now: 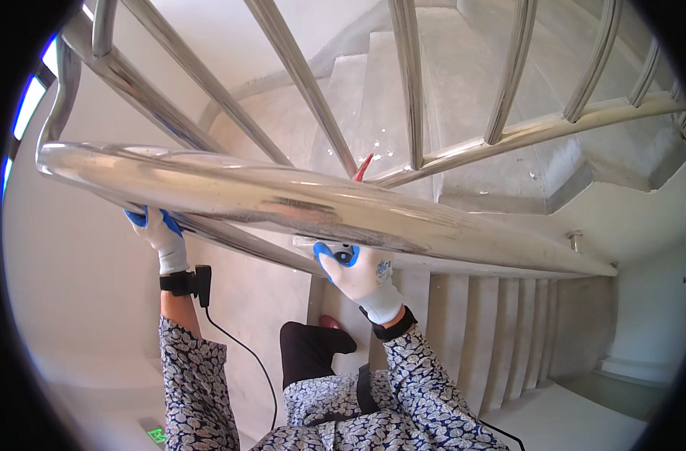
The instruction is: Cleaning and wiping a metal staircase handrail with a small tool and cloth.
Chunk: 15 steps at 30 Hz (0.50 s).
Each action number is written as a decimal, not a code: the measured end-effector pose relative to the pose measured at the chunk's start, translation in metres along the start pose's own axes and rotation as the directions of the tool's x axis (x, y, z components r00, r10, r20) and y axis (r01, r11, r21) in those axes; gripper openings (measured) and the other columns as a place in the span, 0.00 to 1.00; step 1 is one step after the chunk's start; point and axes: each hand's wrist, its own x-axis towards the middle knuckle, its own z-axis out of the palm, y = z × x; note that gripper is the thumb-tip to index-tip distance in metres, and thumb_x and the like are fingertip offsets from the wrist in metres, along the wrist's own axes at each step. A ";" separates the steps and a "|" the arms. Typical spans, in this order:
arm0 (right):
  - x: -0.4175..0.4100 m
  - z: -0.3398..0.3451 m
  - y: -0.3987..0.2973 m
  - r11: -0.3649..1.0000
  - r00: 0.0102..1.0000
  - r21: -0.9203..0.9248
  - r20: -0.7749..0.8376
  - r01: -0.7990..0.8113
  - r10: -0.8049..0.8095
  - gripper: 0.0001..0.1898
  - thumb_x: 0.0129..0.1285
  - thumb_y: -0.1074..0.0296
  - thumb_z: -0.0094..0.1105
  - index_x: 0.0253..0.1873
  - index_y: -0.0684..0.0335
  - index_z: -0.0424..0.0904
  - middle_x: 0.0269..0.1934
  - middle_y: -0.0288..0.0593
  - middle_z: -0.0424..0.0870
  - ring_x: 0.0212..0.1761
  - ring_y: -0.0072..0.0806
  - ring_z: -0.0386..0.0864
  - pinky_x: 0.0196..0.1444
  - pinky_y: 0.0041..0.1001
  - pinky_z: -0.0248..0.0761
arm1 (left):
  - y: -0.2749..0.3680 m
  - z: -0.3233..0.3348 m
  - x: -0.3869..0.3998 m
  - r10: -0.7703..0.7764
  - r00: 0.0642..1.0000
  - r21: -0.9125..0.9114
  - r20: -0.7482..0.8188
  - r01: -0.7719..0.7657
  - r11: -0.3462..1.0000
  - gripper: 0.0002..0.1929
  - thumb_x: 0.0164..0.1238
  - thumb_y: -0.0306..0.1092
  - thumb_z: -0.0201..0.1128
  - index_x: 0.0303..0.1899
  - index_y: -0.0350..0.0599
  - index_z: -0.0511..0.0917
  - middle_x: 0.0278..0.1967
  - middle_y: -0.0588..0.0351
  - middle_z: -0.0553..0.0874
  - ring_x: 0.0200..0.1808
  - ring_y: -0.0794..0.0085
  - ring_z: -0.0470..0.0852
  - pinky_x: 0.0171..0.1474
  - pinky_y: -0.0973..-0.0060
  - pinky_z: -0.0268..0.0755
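A thick polished metal handrail [253, 191] runs across in front of me. My left hand [158, 239], in a white glove with blue palm coating, reaches up to its underside; the fingertips are hidden behind the rail, so their grip is unclear. Gloved the same way, my right hand [363, 276] curls around a dark round-ended object [343, 255] just below the rail. The rest of that object is hidden. Beyond the rail a red pointed piece [364, 167] sticks up beside a baluster [306, 79]; I cannot tell whether it belongs to the held object.
A lower metal rail [467, 149] carries several balusters. White flecks [377, 151] lie on the concrete steps [484, 73] beyond. More steps [450, 332] descend at the right, beside my foot [330, 322]. A cable [253, 355] hangs from my left wrist device [203, 284].
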 end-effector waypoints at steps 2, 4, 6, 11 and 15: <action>-0.003 0.007 0.018 0.980 0.987 -0.132 -0.023 0.152 -0.156 0.16 0.56 0.68 0.72 0.48 0.66 0.82 0.37 0.45 0.87 0.35 0.35 0.84 0.39 0.32 0.77 | -0.003 0.003 -0.001 0.026 1.000 -0.015 0.006 -0.026 1.000 0.30 0.66 0.25 0.64 0.68 0.37 0.63 0.63 0.50 0.74 0.61 0.65 0.74 0.66 0.66 0.66; 0.001 0.009 0.031 0.928 0.954 -0.266 -0.075 0.261 -0.289 0.16 0.55 0.68 0.73 0.48 0.65 0.82 0.39 0.46 0.87 0.38 0.39 0.84 0.43 0.34 0.77 | -0.004 -0.003 0.000 0.023 1.000 -0.011 0.006 -0.023 1.000 0.29 0.66 0.25 0.64 0.67 0.37 0.64 0.62 0.50 0.74 0.60 0.65 0.74 0.66 0.66 0.67; 0.001 0.004 0.055 0.815 0.921 -0.444 0.070 0.372 -0.382 0.16 0.56 0.67 0.72 0.49 0.64 0.83 0.43 0.46 0.87 0.45 0.44 0.84 0.50 0.38 0.76 | -0.004 -0.007 -0.001 0.016 1.000 0.005 -0.018 -0.016 1.000 0.28 0.65 0.25 0.65 0.66 0.37 0.65 0.61 0.50 0.75 0.60 0.65 0.75 0.65 0.65 0.68; 0.013 -0.012 0.059 0.571 0.746 -0.500 0.282 0.651 -0.604 0.11 0.59 0.67 0.68 0.45 0.62 0.85 0.34 0.44 0.87 0.32 0.33 0.85 0.38 0.32 0.77 | -0.002 -0.004 0.001 0.010 0.991 0.043 -0.134 -0.004 0.999 0.28 0.60 0.28 0.69 0.62 0.37 0.70 0.54 0.51 0.80 0.51 0.65 0.79 0.57 0.66 0.74; 0.025 -0.004 0.026 0.843 0.951 -0.445 0.073 0.302 -0.302 0.13 0.57 0.77 0.68 0.48 0.66 0.84 0.32 0.39 0.84 0.26 0.19 0.79 0.32 0.24 0.73 | 0.002 0.012 -0.001 0.068 0.998 0.005 0.004 -0.068 0.998 0.11 0.64 0.23 0.66 0.46 0.41 0.75 0.35 0.57 0.82 0.32 0.73 0.82 0.36 0.73 0.79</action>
